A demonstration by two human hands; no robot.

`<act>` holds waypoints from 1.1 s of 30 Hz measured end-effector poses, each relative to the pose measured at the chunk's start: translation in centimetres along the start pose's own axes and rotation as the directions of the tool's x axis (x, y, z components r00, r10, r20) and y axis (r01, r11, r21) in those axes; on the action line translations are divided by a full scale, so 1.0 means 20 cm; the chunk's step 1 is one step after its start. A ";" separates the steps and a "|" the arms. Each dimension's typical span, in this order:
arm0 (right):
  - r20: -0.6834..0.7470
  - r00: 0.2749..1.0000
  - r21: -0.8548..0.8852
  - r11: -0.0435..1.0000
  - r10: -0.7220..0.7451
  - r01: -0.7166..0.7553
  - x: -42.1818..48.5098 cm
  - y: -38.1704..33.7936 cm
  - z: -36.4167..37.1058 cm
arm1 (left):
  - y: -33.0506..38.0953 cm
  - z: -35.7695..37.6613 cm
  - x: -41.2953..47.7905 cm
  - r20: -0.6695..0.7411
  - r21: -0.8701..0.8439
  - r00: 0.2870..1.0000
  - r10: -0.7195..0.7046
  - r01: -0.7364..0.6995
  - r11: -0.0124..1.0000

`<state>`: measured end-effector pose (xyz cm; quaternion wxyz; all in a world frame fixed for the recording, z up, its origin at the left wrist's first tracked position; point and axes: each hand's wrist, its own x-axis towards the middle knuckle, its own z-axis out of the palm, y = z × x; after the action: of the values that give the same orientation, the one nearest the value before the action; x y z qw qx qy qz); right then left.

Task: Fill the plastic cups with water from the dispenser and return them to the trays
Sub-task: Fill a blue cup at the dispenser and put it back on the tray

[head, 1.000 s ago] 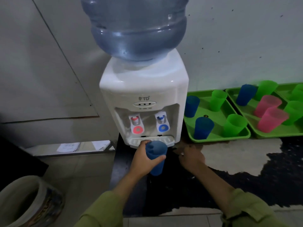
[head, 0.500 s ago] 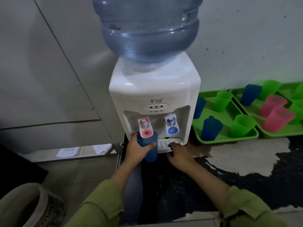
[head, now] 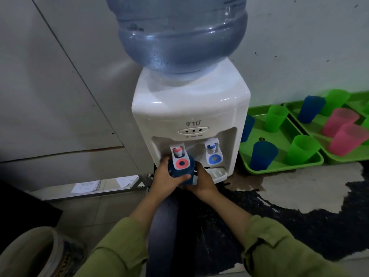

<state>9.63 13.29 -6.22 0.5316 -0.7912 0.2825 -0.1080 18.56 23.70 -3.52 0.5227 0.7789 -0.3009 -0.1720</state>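
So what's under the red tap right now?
A blue cup, held by the left hand and right hand. The red tap lever covers the cup's mouth, so any water inside cannot be seen.

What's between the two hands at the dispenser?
The blue cup, held by left hand and right hand, just behind the red tap lever. Head view.

blocked: dispenser (head: 189,110) ahead | free: counter (head: 299,188) right, before tray (head: 283,170)
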 end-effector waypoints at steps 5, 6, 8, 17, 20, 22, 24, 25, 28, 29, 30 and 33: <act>-0.003 1.000 0.076 0.997 -0.003 0.004 0.03 0.02 0.03 | 0.00 -0.03 -0.01 0.047 -0.009 0.999 0.025 -0.024 1.000; -0.017 1.000 0.087 0.996 -0.011 0.012 0.03 0.02 0.03 | 0.00 -0.03 -0.02 0.054 -0.039 0.998 0.023 -0.020 0.999; -0.040 0.999 0.112 0.993 -0.020 0.024 0.04 0.02 0.03 | 0.02 -0.03 -0.03 0.022 -0.096 0.999 0.025 -0.023 0.995; -0.005 0.996 0.076 0.993 -0.085 0.085 0.06 0.03 0.03 | 0.09 -0.02 0.01 -0.237 0.267 0.970 0.049 0.016 0.963; 0.005 0.996 0.084 0.993 -0.089 0.088 0.06 0.03 0.02 | 0.10 -0.01 0.01 -0.253 0.339 0.965 0.067 0.024 0.941; 0.009 0.995 0.085 0.992 -0.097 0.096 0.06 0.04 0.02 | 0.11 -0.01 0.00 -0.264 0.372 0.963 0.061 0.043 0.927; 0.013 0.995 0.085 0.992 -0.098 0.097 0.06 0.04 0.02 | 0.13 0.00 -0.02 -0.254 0.394 0.966 0.055 0.051 0.918; 0.015 0.995 0.082 0.992 -0.101 0.099 0.06 0.04 0.02 | 0.13 0.00 -0.02 -0.240 0.406 0.969 0.059 0.045 0.913; 0.015 0.994 0.077 0.991 -0.109 0.108 0.06 0.04 0.02 | 0.16 0.00 -0.06 -0.194 0.399 0.977 0.091 -0.006 0.917; 0.013 0.994 0.076 0.991 -0.111 0.110 0.06 0.04 0.02 | 0.17 0.00 -0.07 -0.185 0.389 0.978 0.098 -0.019 0.921; 0.012 0.994 0.075 0.991 -0.113 0.112 0.06 0.05 0.03 | 0.18 0.00 -0.07 -0.177 0.379 0.979 0.098 -0.024 0.925; 0.021 0.995 0.067 0.993 -0.102 0.100 0.07 0.05 0.03 | 0.20 -0.02 -0.08 -0.162 0.329 0.984 0.069 -0.012 0.944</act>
<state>10.67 12.66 -7.55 0.5546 -0.7877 0.2320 -0.1346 16.39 23.88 0.22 0.4137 0.8603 -0.2951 -0.0412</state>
